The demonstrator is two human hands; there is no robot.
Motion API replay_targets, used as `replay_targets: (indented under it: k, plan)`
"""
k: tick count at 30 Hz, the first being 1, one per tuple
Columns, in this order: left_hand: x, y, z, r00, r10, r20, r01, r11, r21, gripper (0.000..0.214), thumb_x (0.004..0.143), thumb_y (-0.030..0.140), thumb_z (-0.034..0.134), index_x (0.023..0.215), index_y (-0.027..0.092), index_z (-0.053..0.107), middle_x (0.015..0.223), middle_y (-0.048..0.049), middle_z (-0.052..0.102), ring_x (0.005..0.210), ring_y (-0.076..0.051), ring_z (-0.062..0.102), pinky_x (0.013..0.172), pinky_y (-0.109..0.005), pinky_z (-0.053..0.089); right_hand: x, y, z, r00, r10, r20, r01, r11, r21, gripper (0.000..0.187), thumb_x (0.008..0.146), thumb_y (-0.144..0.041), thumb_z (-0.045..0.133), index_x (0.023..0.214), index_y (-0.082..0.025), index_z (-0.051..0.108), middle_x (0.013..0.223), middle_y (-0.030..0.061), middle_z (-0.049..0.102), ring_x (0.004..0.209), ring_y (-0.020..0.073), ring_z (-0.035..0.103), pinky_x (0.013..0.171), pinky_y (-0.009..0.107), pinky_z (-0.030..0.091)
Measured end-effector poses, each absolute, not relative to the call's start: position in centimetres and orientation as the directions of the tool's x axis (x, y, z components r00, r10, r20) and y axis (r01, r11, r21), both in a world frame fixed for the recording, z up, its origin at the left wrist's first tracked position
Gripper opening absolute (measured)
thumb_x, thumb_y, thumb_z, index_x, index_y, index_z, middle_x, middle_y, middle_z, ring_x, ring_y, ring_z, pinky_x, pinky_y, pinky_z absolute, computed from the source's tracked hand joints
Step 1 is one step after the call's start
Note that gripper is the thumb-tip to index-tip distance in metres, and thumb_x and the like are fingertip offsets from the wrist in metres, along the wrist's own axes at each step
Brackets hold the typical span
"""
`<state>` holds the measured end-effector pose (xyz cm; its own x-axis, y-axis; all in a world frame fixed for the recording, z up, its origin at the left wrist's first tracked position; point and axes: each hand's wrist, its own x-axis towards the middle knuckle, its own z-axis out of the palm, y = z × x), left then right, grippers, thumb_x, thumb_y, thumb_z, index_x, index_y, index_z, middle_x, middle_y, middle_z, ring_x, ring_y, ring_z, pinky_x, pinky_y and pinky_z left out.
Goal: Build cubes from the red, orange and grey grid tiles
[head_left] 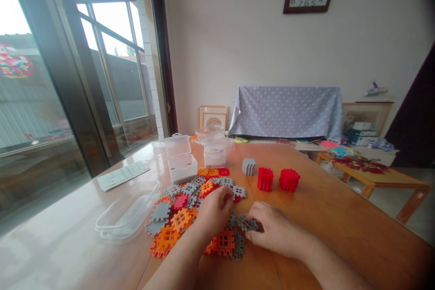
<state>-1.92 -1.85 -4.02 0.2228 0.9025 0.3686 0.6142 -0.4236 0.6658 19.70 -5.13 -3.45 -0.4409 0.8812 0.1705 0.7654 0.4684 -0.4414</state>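
Observation:
A spread of interlocking plastic tiles in orange, grey and red lies on the wooden table. My left hand (217,208) reaches over it with curled fingers; whatever they pinch is hidden, and a grey window tile (239,191) lies just beyond the fingertips. Thumb and fingers of my right hand (273,229) close on the edge of a grey tile (248,224) at the right side of the spread. An orange window tile (224,241) lies below, between my arms. Beyond my hands stand a grey cube (249,166) and two red blocks, one left (265,179) and one right (289,180).
A clear plastic tray (108,223) sits left of the tiles, with a paper booklet (124,175) behind it. An open white box (183,170) and a second clear container (215,158) stand at the back. A low wooden table (377,179) is off to the right.

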Motion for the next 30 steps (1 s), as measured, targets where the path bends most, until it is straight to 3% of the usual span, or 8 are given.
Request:
replay_targets:
  k: [3, 6, 11, 13, 16, 19, 22, 30]
  plan:
    - [-1.9, -1.9, -3.8, 0.224, 0.902, 0.369, 0.627, -0.424, 0.654, 0.015, 0.082, 0.019, 0.050, 0.089, 0.021, 0.063, 0.081, -0.0004, 0.065, 0.075, -0.016, 0.056, 0.067, -0.023, 0.038, 20.2, -4.7, -3.6, -0.382, 0.899, 0.215, 0.717, 0.435, -0.545, 0.012, 0.088, -0.028, 0.054, 0.084, -0.024, 0.065, 0.074, -0.0012, 0.065, 0.069, 0.0159, 0.058, 0.063, 0.025, 0.035]
    - [-1.9, -1.9, -3.7, 0.223, 0.907, 0.357, 0.643, -0.412, 0.646, 0.015, 0.082, 0.019, 0.050, 0.089, 0.022, 0.063, 0.080, -0.0003, 0.065, 0.074, -0.016, 0.055, 0.066, -0.023, 0.037, 21.0, -3.7, -4.5, -0.252, 0.942, 0.220, 0.651, 0.333, -0.682, 0.015, 0.088, -0.021, 0.047, 0.089, -0.024, 0.061, 0.068, -0.0031, 0.067, 0.063, 0.0149, 0.059, 0.060, 0.024, 0.035]
    - [-1.9, -2.1, -3.2, 0.263, 0.904, 0.336, 0.694, -0.419, 0.585, 0.012, 0.084, 0.021, 0.050, 0.087, 0.022, 0.062, 0.085, -0.0020, 0.066, 0.078, -0.017, 0.057, 0.067, -0.024, 0.037, 22.4, -2.6, -6.0, -0.053, 0.998, -0.045, 0.537, -0.010, -0.843, 0.011, 0.081, -0.023, 0.055, 0.091, -0.024, 0.056, 0.047, -0.0070, 0.060, 0.041, 0.0131, 0.051, 0.046, 0.021, 0.027]
    - [-1.8, -2.3, -2.8, 0.302, 0.898, 0.321, 0.724, -0.435, 0.535, 0.012, 0.083, 0.021, 0.050, 0.086, 0.022, 0.061, 0.087, -0.0031, 0.067, 0.081, -0.018, 0.058, 0.068, -0.025, 0.037, 23.1, -2.6, -5.9, -0.058, 0.996, -0.071, 0.575, -0.025, -0.818, 0.004, 0.081, -0.027, 0.056, 0.083, -0.023, 0.057, 0.044, -0.0071, 0.057, 0.039, 0.0121, 0.048, 0.045, 0.021, 0.025]
    - [-1.8, -2.7, -2.1, 0.363, 0.883, 0.298, 0.760, -0.465, 0.454, 0.012, 0.079, 0.018, 0.051, 0.083, 0.023, 0.062, 0.088, -0.0042, 0.067, 0.084, -0.021, 0.058, 0.071, -0.027, 0.037, 24.0, -2.8, -4.9, -0.106, 0.992, 0.069, 0.675, 0.122, -0.727, 0.005, 0.079, -0.027, 0.060, 0.081, -0.023, 0.062, 0.053, -0.0056, 0.060, 0.049, 0.0127, 0.052, 0.050, 0.022, 0.029]
    - [-1.9, -3.3, -1.5, 0.415, 0.871, 0.262, 0.774, -0.489, 0.402, 0.017, 0.071, 0.014, 0.055, 0.082, 0.025, 0.063, 0.093, -0.0034, 0.069, 0.091, -0.023, 0.056, 0.077, -0.030, 0.038, 24.1, -3.2, -3.8, -0.274, 0.943, 0.191, 0.708, 0.332, -0.623, 0.026, 0.076, -0.025, 0.064, 0.101, -0.026, 0.067, 0.087, -0.0005, 0.068, 0.077, 0.0170, 0.062, 0.068, 0.025, 0.043]
    - [-2.1, -3.7, -1.3, 0.459, 0.855, 0.242, 0.764, -0.519, 0.384, 0.028, 0.067, 0.012, 0.056, 0.088, 0.028, 0.066, 0.096, -0.0018, 0.069, 0.098, -0.025, 0.054, 0.085, -0.033, 0.037, 23.6, -3.6, -3.3, -0.438, 0.882, 0.173, 0.700, 0.456, -0.549, 0.046, 0.073, -0.024, 0.068, 0.119, -0.029, 0.065, 0.112, 0.0034, 0.063, 0.102, 0.0215, 0.060, 0.090, 0.029, 0.043]
    - [-2.3, -4.0, -1.5, 0.495, 0.841, 0.219, 0.778, -0.541, 0.319, 0.033, 0.065, 0.024, 0.065, 0.097, 0.030, 0.068, 0.103, -0.0046, 0.067, 0.106, -0.031, 0.050, 0.090, -0.040, 0.037, 23.1, -3.1, -4.3, -0.370, 0.926, 0.077, 0.773, 0.352, -0.528, 0.027, 0.075, -0.030, 0.072, 0.101, -0.026, 0.067, 0.098, 0.0005, 0.059, 0.086, 0.0178, 0.058, 0.077, 0.025, 0.043]
